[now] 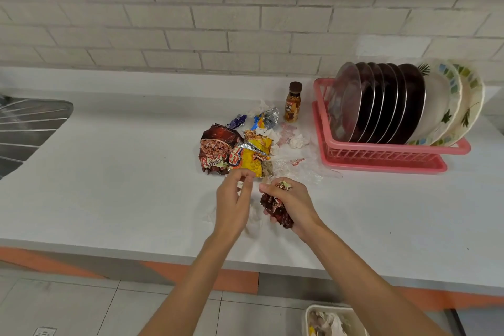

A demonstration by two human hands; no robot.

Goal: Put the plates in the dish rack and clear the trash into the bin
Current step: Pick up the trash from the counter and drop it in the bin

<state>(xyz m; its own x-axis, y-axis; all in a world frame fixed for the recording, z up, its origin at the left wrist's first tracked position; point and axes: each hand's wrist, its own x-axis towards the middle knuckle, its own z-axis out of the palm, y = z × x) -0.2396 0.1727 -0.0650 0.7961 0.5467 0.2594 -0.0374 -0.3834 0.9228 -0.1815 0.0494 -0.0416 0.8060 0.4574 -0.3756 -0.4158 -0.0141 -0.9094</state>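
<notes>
Crumpled wrappers (275,210) are being clenched in the right hand (296,206). The yellow packet (252,157) is lying just beyond the nearer left hand (234,199), whose hold cannot be told.

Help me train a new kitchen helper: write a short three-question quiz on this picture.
1. True or false: the plates stand in the pink rack.
2. The right hand holds: A a spoon, B a crumpled wrapper, C a cup?
3. Fill in: in the picture, the bottle stands to the rack's ____.
Key: 1 true; 2 B; 3 left.
</notes>
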